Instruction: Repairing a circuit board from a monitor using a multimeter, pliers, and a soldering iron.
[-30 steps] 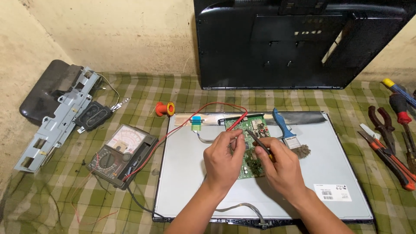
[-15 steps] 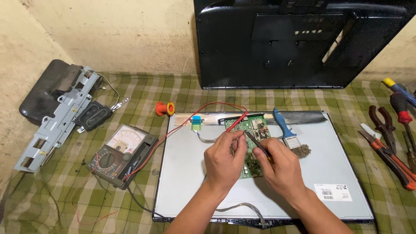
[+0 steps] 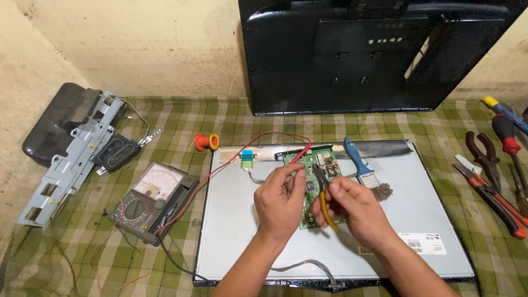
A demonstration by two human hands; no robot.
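Your two hands meet over the green circuit board [image 3: 319,187], which lies flat on the grey metal back of the display panel [image 3: 429,209], its long axis running away from you toward the black monitor shell [image 3: 374,55] leaning on the wall. Your right hand [image 3: 355,212] is the nearer one to the board's middle: its grip is closed around small yellow-handled pliers [image 3: 324,201], whose dark tip points up and left at the board's centre. Your left hand [image 3: 280,201] sits just beside it on the board's left edge, fingers pinched together at the red test lead [image 3: 247,151]; whether they clamp the probe itself you cannot tell. The lead trails left to the analogue multimeter [image 3: 151,201] on the checked cloth [image 3: 165,121]. A blue-handled brush [image 3: 363,168] lies just right of the board.
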